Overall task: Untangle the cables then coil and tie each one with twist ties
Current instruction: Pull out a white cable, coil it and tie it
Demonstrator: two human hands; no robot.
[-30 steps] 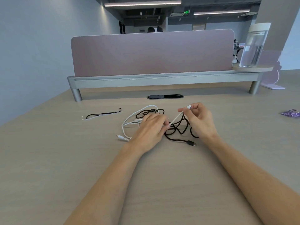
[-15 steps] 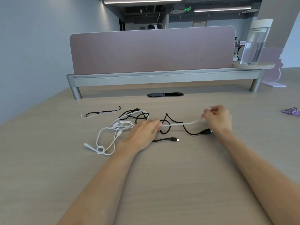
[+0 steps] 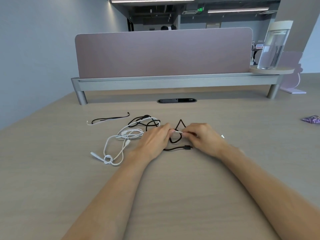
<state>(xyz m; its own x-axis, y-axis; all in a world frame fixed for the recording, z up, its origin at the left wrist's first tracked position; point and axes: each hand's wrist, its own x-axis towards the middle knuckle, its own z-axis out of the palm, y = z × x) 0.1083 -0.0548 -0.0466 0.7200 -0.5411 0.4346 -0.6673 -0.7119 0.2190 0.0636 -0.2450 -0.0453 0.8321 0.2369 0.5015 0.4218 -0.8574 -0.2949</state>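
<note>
A white cable [image 3: 121,137] lies in loose loops on the wooden desk [image 3: 173,187], knotted near its front end, tangled with a black cable [image 3: 147,121]. My left hand [image 3: 154,141] and my right hand [image 3: 204,137] meet at the desk's middle, each pinching a short stretch of the white cable between them. The white cable's plug tip [image 3: 222,136] shows just right of my right hand. A black loop [image 3: 175,140] lies under that stretch, and the black plug [image 3: 187,147] rests near my right wrist. Two twist ties [image 3: 107,119], one black and one white, lie at the back left.
A mauve divider panel [image 3: 164,52] on a grey rail closes off the back of the desk. A clear water bottle [image 3: 271,47] stands on a round shelf at the back right. A cable grommet [image 3: 176,100] sits mid-desk, a purple wrapper [image 3: 311,119] at the right edge.
My right hand has slid left along the white cable until it almost touches my left hand. The taut stretch between them has shortened to a stub.
</note>
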